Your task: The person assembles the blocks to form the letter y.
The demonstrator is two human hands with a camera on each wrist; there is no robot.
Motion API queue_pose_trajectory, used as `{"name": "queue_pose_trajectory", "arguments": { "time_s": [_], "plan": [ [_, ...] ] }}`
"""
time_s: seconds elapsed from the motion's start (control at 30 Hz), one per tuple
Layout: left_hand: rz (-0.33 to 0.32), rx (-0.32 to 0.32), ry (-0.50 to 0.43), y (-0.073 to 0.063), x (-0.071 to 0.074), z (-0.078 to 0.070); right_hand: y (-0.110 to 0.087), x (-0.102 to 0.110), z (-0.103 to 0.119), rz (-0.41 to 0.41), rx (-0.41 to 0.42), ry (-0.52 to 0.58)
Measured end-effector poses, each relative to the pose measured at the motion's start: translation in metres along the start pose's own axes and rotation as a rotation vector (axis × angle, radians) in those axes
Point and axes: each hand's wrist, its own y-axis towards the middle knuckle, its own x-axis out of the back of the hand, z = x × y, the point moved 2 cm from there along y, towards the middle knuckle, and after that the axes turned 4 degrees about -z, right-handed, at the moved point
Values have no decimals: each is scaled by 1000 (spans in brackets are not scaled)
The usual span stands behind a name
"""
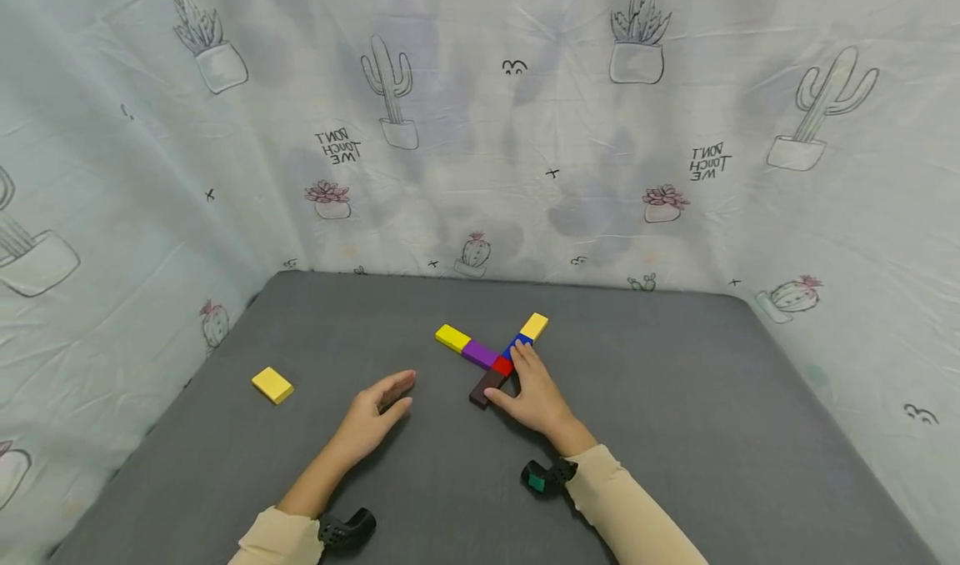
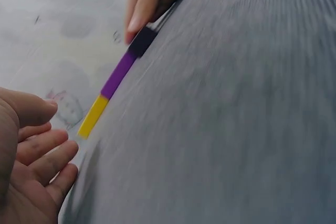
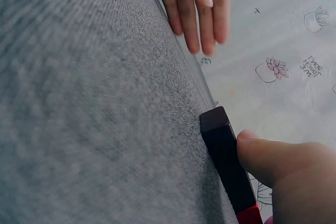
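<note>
On the grey surface, coloured rectangular blocks form a branching shape. A red block (image 1: 502, 367) sits at the joint, with a dark brown block (image 1: 486, 388) towards me. A blue block (image 1: 514, 347) and a pale yellow block (image 1: 535, 326) run away to the right; a purple block (image 1: 480, 354) and a bright yellow block (image 1: 453, 338) go off to the left. My right hand (image 1: 536, 394) rests over the shape, its thumb against the dark brown block's side and its fingertips on the blue block. To the left, my left hand (image 1: 366, 422) hovers with relaxed fingers and nothing in it.
A single pale yellow block (image 1: 272, 385) lies apart at the left of the grey table (image 1: 637, 432). Behind and along both sides hangs a white curtain (image 1: 480, 115) printed with cacti. Each wrist wears a black camera mount (image 1: 348, 529).
</note>
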Motion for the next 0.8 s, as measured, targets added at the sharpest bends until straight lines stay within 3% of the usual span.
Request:
{"name": "queue_pose_trajectory", "arguments": {
  "time_s": [0.13,0.23,0.33,0.47,0.53,0.67,0.8],
  "plan": [
    [-34,-20,5,-6,16,-2,1,1,0,4,-11,-7],
    [-76,-48,40,-11,30,-11,1,1,1,7,-19,-3],
    [-162,-65,89,-14,46,-19,0,1,2,12,-21,3],
    [-315,-44,138,-17,75,-4,-1,1,3,22,-16,6],
    [-389,-1,162,-20,92,7,-1,2,3,27,-14,9],
    [-522,148,203,-28,121,22,0,2,2,28,-16,14],
    [-602,305,194,-36,140,31,1,2,1,26,-17,16]
  ]
}}
